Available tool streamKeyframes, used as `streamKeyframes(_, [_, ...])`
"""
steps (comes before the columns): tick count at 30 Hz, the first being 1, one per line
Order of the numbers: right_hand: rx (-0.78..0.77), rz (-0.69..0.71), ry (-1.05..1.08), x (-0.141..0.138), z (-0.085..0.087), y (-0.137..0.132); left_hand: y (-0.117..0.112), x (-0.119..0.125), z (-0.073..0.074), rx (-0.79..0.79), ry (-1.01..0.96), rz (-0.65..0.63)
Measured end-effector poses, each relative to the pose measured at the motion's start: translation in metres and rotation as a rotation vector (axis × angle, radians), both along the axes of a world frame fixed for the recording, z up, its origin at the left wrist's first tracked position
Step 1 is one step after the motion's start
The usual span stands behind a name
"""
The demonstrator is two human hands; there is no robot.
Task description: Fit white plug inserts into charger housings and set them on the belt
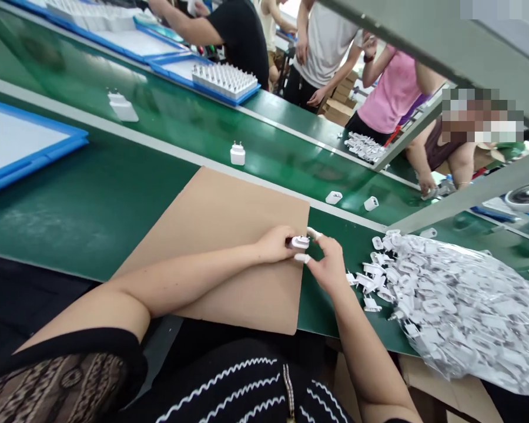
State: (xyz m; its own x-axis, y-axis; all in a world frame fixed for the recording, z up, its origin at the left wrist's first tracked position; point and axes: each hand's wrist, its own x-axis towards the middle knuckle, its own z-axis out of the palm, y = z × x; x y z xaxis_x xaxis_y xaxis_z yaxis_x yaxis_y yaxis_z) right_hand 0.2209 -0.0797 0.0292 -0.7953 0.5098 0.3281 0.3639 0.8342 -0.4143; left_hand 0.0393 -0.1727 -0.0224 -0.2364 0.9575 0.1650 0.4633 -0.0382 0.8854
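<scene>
My left hand (275, 244) is closed around a white plug charger (298, 242), its pin end pointing right, above a sheet of brown cardboard (229, 217). Close by on the right, my right hand (330, 262) has its thumb and forefinger apart, one on either side of the charger's end. White finger covers sit on those fingertips. Whether the thumb touches the charger I cannot tell. To the right, a clear plastic bag (476, 299) spills many white plug parts (372, 279) onto the green bench.
Beyond a pale rail, a green conveyor carries an upright white charger (237, 154) and white housings (334, 197). A blue-edged tray (26, 141) lies at left. A filled tray (224, 81) stands across the belt, near several people. A metal post (471, 188) slants at right.
</scene>
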Motion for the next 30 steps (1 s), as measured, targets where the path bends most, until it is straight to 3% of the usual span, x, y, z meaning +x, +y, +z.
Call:
streamKeyframes(2, [0.045, -0.008, -0.035, 0.032, 0.001, 0.001, 0.007, -0.007, 0.005, -0.052, -0.05, -0.018])
streamKeyframes(4, [0.136, -0.122, -0.172, 0.067, 0.0, 0.004, 0.021, -0.023, 0.012, -0.084, -0.056, 0.008])
streamKeyframes(8, [0.257, -0.33, -0.438, 0.105, -0.008, 0.011, 0.071, -0.075, 0.025, -0.184, 0.133, 0.31])
streamKeyframes(12, [0.19, -0.327, -0.424, 0.089, -0.008, 0.025, 0.119, -0.125, 0.027, -0.249, 0.21, 0.514])
streamKeyframes(16, [-0.123, -0.222, -0.095, 0.054, -0.005, 0.044, 0.14, -0.15, 0.024, -0.307, 0.243, 0.624])
streamKeyframes(19, [-0.385, -0.125, 0.118, 0.032, -0.014, 0.056, 0.14, -0.146, 0.023, -0.314, 0.293, 0.755])
streamKeyframes(21, [-0.401, -0.092, 0.145, 0.023, -0.024, 0.061, 0.138, -0.134, 0.023, -0.195, 0.411, 0.834])
streamKeyframes(23, [-0.325, -0.094, 0.115, 0.018, -0.034, 0.062, 0.139, -0.117, 0.023, -0.035, 0.548, 0.74])
streamKeyframes(25, [-0.245, -0.106, 0.078, 0.017, -0.039, 0.061, 0.147, -0.098, 0.023, 0.016, 0.57, 0.531])
streamKeyframes(27, [-0.186, -0.123, 0.063, 0.019, -0.041, 0.06, 0.161, -0.082, 0.023, -0.079, 0.465, 0.427])
streamKeyframes(30, [-0.166, -0.176, 0.051, 0.025, -0.041, 0.061, 0.183, -0.064, 0.025, -0.299, 0.313, 0.457])
